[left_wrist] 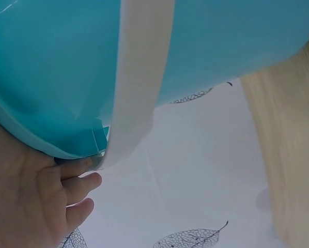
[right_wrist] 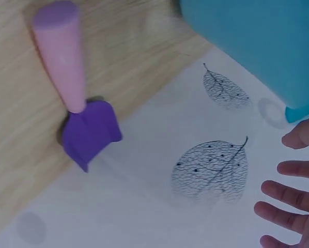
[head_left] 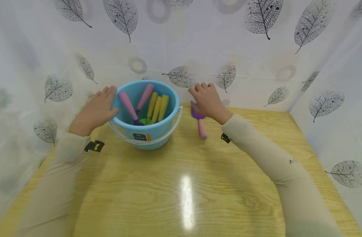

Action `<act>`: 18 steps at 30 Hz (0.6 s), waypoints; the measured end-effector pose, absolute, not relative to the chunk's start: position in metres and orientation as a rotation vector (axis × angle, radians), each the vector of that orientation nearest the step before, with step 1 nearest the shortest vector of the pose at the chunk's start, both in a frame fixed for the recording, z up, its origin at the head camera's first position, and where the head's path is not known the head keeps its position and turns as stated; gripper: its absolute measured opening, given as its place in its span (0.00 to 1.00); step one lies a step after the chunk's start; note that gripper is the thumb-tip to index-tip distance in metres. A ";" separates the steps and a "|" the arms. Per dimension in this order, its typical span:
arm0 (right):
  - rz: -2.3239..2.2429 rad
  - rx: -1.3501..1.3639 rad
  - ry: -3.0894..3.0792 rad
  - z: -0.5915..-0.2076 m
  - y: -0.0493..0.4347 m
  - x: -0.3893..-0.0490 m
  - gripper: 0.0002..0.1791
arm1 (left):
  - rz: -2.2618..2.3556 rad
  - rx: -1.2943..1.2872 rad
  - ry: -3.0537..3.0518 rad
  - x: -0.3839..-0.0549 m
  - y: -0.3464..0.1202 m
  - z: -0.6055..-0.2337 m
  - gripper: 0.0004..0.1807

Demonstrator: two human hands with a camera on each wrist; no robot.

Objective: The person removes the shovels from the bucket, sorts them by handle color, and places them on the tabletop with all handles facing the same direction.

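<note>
A light blue bucket with a white handle stands upright toward the back left of the table. My left hand rests against the bucket's left rim, fingers extended; the left wrist view shows its fingers along the outer edge. Inside the bucket are pink-handled tools, several yellow handles and a green piece. Right of the bucket lies a purple toy shovel with a pink handle. My right hand hovers over the shovel's blade, holding nothing, its fingers spread apart.
A wooden table lies under everything, with a bright reflection at its middle. White curtains with a leaf print hang behind it and along both sides, close to the table's back edge.
</note>
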State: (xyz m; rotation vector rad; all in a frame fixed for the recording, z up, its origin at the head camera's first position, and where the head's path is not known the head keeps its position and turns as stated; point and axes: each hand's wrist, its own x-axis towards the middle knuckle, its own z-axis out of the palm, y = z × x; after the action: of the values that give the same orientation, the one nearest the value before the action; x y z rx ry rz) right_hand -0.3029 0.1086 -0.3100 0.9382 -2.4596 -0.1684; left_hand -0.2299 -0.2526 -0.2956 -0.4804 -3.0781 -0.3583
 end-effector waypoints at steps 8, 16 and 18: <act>-0.193 1.116 -2.277 -0.286 0.082 -0.300 0.12 | -0.280 -0.497 -3.124 -0.230 -0.250 -0.290 0.40; -0.300 1.320 -2.101 -0.272 0.057 -0.301 0.10 | -0.254 -0.506 -3.139 -0.230 -0.250 -0.288 0.40; -0.331 1.370 -2.075 -0.269 0.051 -0.301 0.10 | -0.251 -0.508 -3.133 -0.230 -0.251 -0.288 0.40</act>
State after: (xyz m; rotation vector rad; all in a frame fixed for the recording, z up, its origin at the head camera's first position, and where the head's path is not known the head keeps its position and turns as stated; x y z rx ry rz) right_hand -0.3008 0.0510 -0.2691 1.3701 -2.0755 -0.3309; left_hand -0.2299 -0.2511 -0.2884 -0.5075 -3.1331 -0.2509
